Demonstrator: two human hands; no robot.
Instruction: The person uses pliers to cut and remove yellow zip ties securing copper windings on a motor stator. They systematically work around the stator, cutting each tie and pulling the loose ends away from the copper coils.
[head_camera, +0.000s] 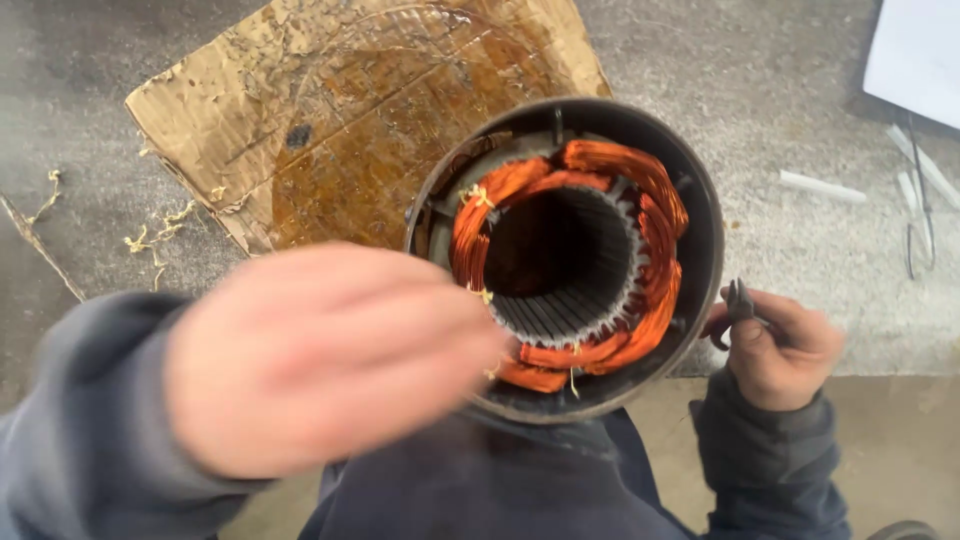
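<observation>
Two hands nearest the lens, both in grey sleeves. Closest, low and left: left hand (320, 355), large and smeared by motion blur, reaching toward the near rim of the motor housing (700, 200); cannot tell whether those fingers grip anything or lie loose. Low and right, just beside the housing's outer wall: right hand (780, 345), fingers clenched around a small dark hand tool (738, 300), only its upper end showing above the fist; cannot tell pliers from snips. Between the two hands, propped upright against the person's lap with its open end up: the round dark housing, holding copper windings (640, 200) bent into a ring round the slotted steel bore (565, 265). Seems well along, judging by how things lie: coils seated in the slots, end turns formed, pale ties (478, 195) knotted at several spots. Seems left: loose tie ends sticking out at the near side, and one stretch of the ring on the upper left looking thinner than elsewhere. Hidden: lower end of the housing, bottom of the bore, the near-left rim behind the blurred hand. Farther off, on the grey bench (780, 90): stained cardboard (300, 130), scraps of yellowish string (150, 235), white sleeving pieces (822, 186), and a white sheet (920, 55) cut off at the top right corner.
</observation>
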